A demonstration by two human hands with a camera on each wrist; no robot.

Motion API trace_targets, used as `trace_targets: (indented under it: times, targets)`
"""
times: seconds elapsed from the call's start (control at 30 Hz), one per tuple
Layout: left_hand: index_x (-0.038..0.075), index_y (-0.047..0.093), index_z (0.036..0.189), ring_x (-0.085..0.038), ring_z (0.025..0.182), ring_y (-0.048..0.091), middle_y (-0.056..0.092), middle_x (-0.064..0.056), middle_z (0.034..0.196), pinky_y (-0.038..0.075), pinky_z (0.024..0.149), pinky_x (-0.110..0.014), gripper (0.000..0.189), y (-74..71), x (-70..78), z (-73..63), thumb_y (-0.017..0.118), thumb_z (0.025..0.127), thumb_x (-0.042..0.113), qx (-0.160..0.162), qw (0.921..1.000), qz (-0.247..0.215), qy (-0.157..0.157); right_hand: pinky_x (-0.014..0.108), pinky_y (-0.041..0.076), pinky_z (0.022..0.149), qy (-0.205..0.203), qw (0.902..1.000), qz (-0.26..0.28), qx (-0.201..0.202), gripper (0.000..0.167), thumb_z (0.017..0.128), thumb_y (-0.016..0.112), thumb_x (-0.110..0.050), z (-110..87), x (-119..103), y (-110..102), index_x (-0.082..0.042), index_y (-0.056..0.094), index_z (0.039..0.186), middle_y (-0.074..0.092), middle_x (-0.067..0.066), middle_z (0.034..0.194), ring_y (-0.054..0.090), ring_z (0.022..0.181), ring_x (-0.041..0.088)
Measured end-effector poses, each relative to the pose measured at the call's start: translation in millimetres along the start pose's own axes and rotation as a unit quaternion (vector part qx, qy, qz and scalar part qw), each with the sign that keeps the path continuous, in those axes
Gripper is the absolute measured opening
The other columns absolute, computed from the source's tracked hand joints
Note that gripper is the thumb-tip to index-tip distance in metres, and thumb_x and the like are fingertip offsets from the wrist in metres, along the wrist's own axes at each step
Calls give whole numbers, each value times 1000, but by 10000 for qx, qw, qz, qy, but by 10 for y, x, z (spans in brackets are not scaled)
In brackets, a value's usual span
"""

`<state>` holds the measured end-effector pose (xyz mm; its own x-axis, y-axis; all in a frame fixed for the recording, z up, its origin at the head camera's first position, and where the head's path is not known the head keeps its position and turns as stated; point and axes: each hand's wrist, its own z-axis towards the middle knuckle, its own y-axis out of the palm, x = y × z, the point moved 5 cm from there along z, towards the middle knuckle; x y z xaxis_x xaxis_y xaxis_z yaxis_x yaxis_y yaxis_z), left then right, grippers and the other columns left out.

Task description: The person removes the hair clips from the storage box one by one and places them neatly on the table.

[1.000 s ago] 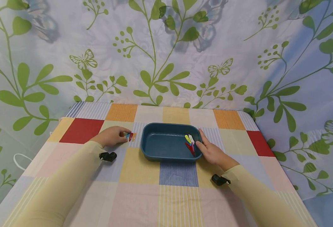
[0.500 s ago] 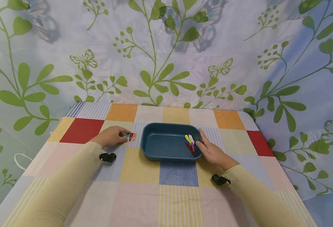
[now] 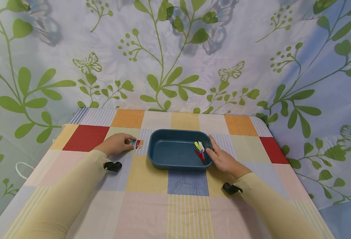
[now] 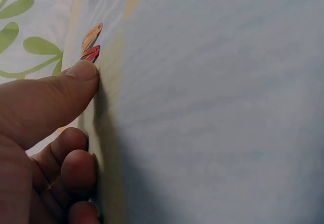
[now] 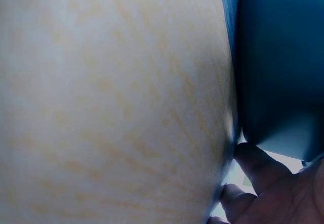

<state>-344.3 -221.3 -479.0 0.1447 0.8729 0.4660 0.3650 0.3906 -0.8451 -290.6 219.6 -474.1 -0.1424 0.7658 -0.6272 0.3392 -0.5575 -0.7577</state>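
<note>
Left of a dark teal plastic tub (image 3: 163,159), my left hand (image 3: 114,144) has its thumb and index finger around a small blue hair clip (image 3: 134,142). In the left wrist view the thumb hides that clip. Just beyond the thumb tip lie a red hair clip (image 4: 91,53) and an orange hair clip (image 4: 92,36) on the cloth. My right hand (image 3: 223,161) grips the tub's right end, thumb at the rim and fingers along the outside. Inside the tub, near that hand, several clips are bunched: a yellow-green one (image 3: 197,145), a white one (image 3: 201,146) and red ones (image 3: 199,156).
A patchwork cloth (image 3: 142,212) covers the table. Behind it hangs a white curtain (image 3: 109,43) with green leaves and butterflies. A white cable (image 3: 21,171) loops beside the table's left edge. A small black device (image 3: 112,166) sits at each wrist.
</note>
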Motion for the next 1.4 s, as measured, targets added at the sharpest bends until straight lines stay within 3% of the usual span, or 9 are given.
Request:
trace_targets:
  times: [0.17, 0.33, 0.47, 0.63, 0.77, 1.0, 1.4]
  targets:
    - [14, 61, 147, -23, 88, 60, 67, -9, 106, 51, 74, -32, 54, -72, 29, 0, 75, 98, 31, 103, 9996, -158, 188, 66, 23, 125, 48, 10000, 70, -7, 72, 115, 30, -42, -18, 16, -9, -15, -8, 170, 14, 23, 174, 27, 156, 50]
    - [12, 57, 150, -27, 96, 62, 67, -10, 111, 52, 75, -34, 53, -257, 176, -45, 69, 103, 33, 565, 9954, -592, 499, 66, 22, 125, 51, 9999, 84, -27, 71, 116, 30, -41, -19, 34, -12, -16, -9, 170, 9, 22, 176, 26, 156, 50]
    - [12, 57, 151, -31, 111, 64, 70, -10, 115, 55, 91, -42, 53, -394, 414, -80, 68, 103, 34, 869, 9880, -953, 849, 66, 22, 125, 55, 9999, 81, -43, 71, 116, 29, -42, -14, 43, -11, -18, -10, 170, 6, 20, 176, 25, 157, 50]
    - [13, 59, 149, -28, 115, 68, 73, -8, 121, 55, 101, -48, 51, -460, 787, -97, 70, 102, 31, 943, 9826, -1051, 1206, 66, 22, 125, 36, 10000, 61, -45, 71, 116, 29, -43, -11, 45, -9, -18, -10, 170, 7, 20, 176, 25, 157, 50]
    - [16, 60, 149, -26, 121, 69, 72, -8, 131, 55, 104, -48, 51, -405, 1074, -62, 72, 101, 31, 752, 9814, -1010, 1450, 66, 22, 125, 51, 10000, 65, -54, 71, 116, 28, -44, -8, 51, -5, -20, -10, 170, 7, 19, 176, 25, 157, 49]
    - [16, 57, 152, -24, 131, 64, 68, -12, 141, 52, 109, -47, 53, -235, 1504, 54, 70, 103, 31, 109, 9790, -875, 1837, 66, 23, 125, 70, 10000, 32, -25, 71, 115, 29, -45, 2, 54, 1, -19, -9, 170, 10, 20, 176, 28, 156, 49]
    - [12, 59, 150, -26, 134, 63, 65, -11, 147, 48, 114, -45, 51, 69, 1965, 319, 70, 103, 28, -514, 9736, -334, 2197, 65, 24, 125, 95, 9999, 39, -32, 71, 116, 29, -43, -11, 28, -5, -18, -9, 170, 15, 22, 175, 30, 155, 49]
